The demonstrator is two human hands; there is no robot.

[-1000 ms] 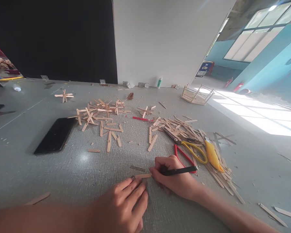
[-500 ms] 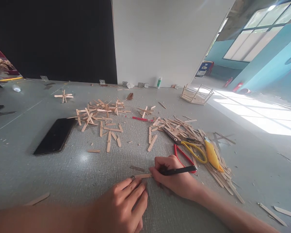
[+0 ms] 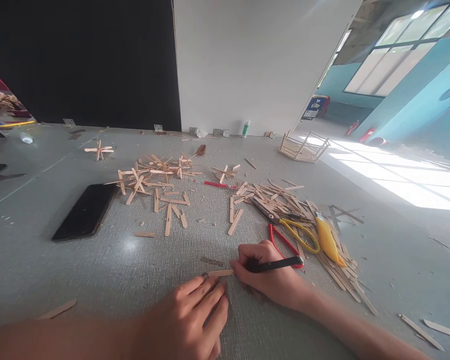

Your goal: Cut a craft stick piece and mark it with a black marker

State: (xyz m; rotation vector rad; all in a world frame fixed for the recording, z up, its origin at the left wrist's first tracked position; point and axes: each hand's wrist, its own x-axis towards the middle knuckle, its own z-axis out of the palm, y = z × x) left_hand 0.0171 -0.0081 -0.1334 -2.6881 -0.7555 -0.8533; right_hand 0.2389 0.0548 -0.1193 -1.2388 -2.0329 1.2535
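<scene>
Black, the pen-like tool [image 3: 279,263] sits pinched in the curled fingers of the right hand [image 3: 264,265], at one end of a wooden strip [image 3: 221,273] on the surface [image 3: 153,265]. The left hand's [image 3: 200,315] fingers lie together at the other end, grip unclear. Probably marking; the next stroke calls for steadiness.

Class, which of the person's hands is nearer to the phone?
Left. The left hand is to the right of the phone and closer to the person; the right hand, holding a pen, is farther right.
</scene>
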